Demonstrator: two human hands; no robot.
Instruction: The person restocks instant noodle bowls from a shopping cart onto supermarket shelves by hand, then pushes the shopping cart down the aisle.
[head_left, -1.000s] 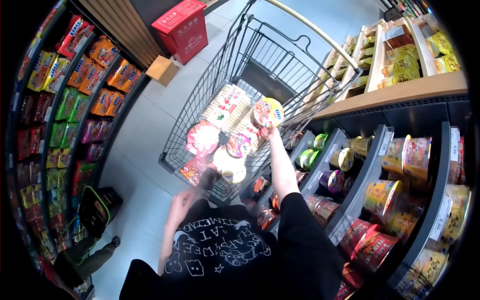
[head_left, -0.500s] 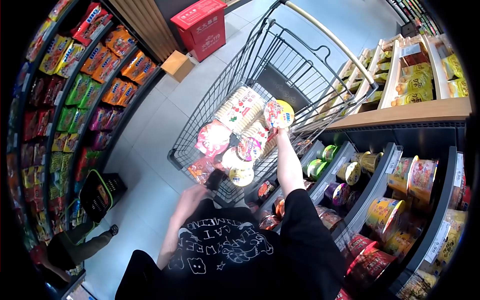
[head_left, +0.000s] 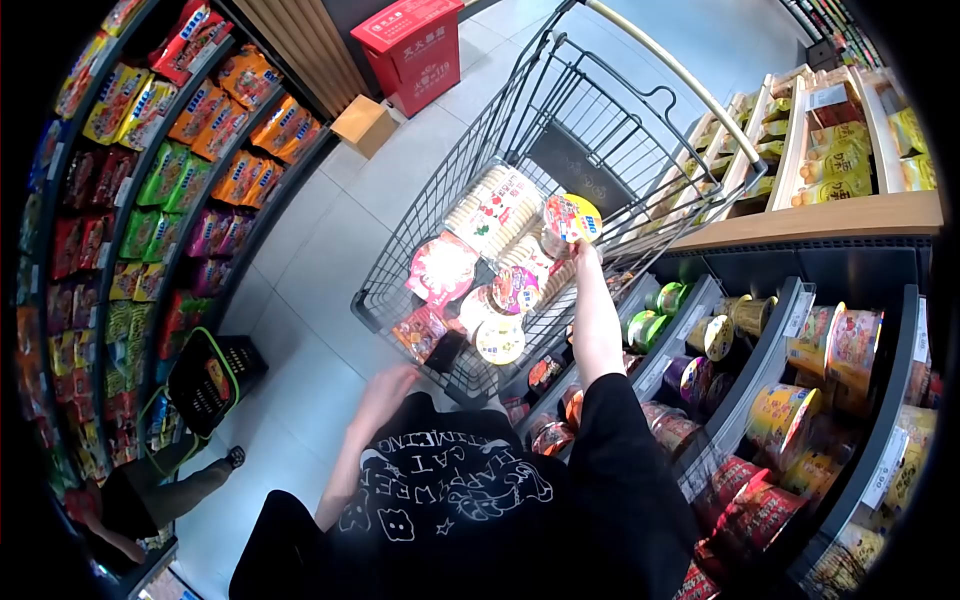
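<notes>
A yellow-and-red instant noodle cup point(head_left: 573, 218) is in my right hand point(head_left: 584, 254), held over the cart with its lid facing up. Below my arm, the wire shopping cart point(head_left: 385, 262) carries packs of bread-like rolls point(head_left: 497, 210), a pink round package point(head_left: 442, 270), a purple noodle cup point(head_left: 516, 288), a pale-lidded cup point(head_left: 500, 340) and a red packet point(head_left: 419, 330). A dark item point(head_left: 450, 352) lies beside the packet. My left hand point(head_left: 388, 388) is just outside the cart's near corner, fingers loosely extended, with nothing visible in it.
Slanted shelf lanes of noodle cups point(head_left: 775, 420) run along the right, below a wooden ledge point(head_left: 820, 222). Snack shelves point(head_left: 150, 200) curve along the left. A person point(head_left: 175, 495) stands there beside a black basket point(head_left: 205, 385). A red bin point(head_left: 410, 60) and cardboard box point(head_left: 363, 126) stand ahead.
The cart and its contents have shifted slightly to the right in view. My right hand moved right with the noodle cup and tilted it. My left hand now sits apart from the dark item.
</notes>
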